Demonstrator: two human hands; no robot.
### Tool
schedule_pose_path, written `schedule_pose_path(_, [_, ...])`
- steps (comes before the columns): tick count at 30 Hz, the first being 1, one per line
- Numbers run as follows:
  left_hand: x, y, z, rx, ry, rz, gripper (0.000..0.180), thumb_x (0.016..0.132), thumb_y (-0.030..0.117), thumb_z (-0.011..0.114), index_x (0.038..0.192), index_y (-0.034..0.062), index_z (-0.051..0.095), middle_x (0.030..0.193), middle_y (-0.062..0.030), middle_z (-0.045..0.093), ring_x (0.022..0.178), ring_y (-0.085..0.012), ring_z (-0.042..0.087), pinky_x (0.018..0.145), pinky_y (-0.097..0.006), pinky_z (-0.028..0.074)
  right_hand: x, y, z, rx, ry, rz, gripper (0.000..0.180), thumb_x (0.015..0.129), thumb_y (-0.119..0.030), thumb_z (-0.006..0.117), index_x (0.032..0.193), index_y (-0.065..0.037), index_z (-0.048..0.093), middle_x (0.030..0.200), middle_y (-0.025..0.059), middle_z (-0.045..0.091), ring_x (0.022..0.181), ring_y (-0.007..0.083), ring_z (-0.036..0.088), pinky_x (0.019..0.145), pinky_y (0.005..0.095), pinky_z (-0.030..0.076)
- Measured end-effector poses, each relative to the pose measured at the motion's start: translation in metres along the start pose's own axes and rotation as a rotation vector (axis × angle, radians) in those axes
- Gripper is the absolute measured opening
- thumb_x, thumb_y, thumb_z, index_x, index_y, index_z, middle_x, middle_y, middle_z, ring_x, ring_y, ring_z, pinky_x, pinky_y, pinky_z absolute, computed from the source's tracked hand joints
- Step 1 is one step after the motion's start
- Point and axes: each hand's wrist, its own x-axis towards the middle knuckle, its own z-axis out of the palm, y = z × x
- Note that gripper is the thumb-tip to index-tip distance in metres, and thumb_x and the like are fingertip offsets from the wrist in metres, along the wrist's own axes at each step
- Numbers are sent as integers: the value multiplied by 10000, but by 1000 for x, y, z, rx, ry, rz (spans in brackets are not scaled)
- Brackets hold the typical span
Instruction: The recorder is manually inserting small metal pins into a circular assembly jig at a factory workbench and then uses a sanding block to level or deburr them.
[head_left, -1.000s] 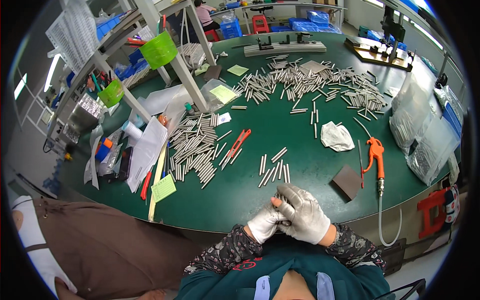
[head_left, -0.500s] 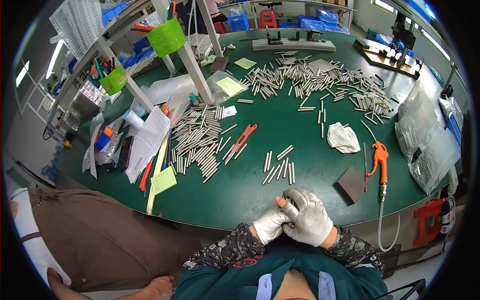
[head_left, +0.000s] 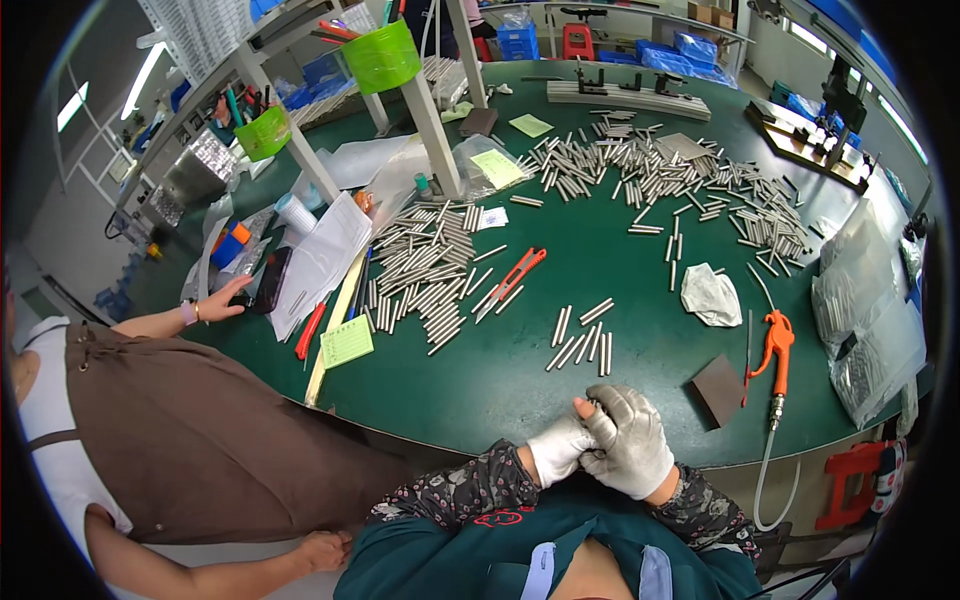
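Observation:
Both my hands wear white gloves and are held together at the front edge of the green table. My right hand [head_left: 634, 446] is closed, its grey-smudged fingers curled over. Its neighbour, my left hand [head_left: 558, 452], is closed beneath and against it, with a bare thumb tip showing. Something small and dark shows between the fingers, too hidden to name. Just beyond my hands lies a small group of metal pins [head_left: 582, 345]. A larger heap of pins [head_left: 420, 265] lies to the left, beside an orange utility knife [head_left: 515, 280].
A wide heap of pins [head_left: 660, 170] covers the far side. At right are a crumpled white cloth [head_left: 711, 296], a dark square block [head_left: 718, 391], an orange air gun [head_left: 778, 350] and plastic bags [head_left: 870, 300]. A co-worker's hand [head_left: 222, 302] touches near a black object [head_left: 270, 280] at left.
The co-worker's arm has reached onto the left of the table. My view has shifted, so the table's things sit further right. My hands remain together.

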Motion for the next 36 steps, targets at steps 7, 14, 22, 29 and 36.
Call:
schedule_pose_path(7, [-1, 0, 5, -112, 20, 99, 224, 736, 63, 556, 946, 84, 482, 873, -10, 523, 815, -116, 514, 695, -246, 436, 5, -8, -9, 13, -99, 69, 718, 504, -80, 597, 1183, -106, 363, 1016, 163, 461, 902, 333, 482, 730, 406, 407])
schedule_pose_path(14, [0, -5, -4, -175, -38, 80, 326, 724, 10, 551, 1035, 32, 457, 963, -53, 531, 919, -159, 517, 792, -281, 433, -2, -4, -11, -71, -110, 83, 751, 536, -105, 617, 1228, -88, 324, 1053, 183, 458, 956, 335, 476, 738, 404, 416])
schedule_pose_path(22, [-1, 0, -3, -122, -44, 54, 341, 715, -20, 548, 1041, 29, 459, 964, -53, 534, 937, -163, 517, 798, -286, 429, -2, 9, -5, 50, -70, 48, 799, 504, -84, 642, 1225, -97, 299, 1035, 179, 460, 833, 339, 512, 690, 398, 425])
schedule_pose_path(29, [-2, -3, -7, -83, -67, 60, 385, 692, -22, 575, 1055, 34, 458, 988, -53, 525, 967, -160, 500, 809, -277, 417, 0, 12, -2, 125, -62, 54, 732, 479, -107, 668, 1149, -87, 373, 973, 155, 483, 758, 315, 522, 648, 394, 426])
schedule_pose_path(36, [-2, 7, 1, -71, -96, 31, 335, 704, -44, 550, 1017, 51, 479, 922, -22, 540, 888, -123, 525, 759, -237, 441, -1, 16, -2, 165, -53, 102, 690, 498, -118, 660, 1139, -90, 407, 957, 153, 485, 803, 322, 521, 686, 391, 435])
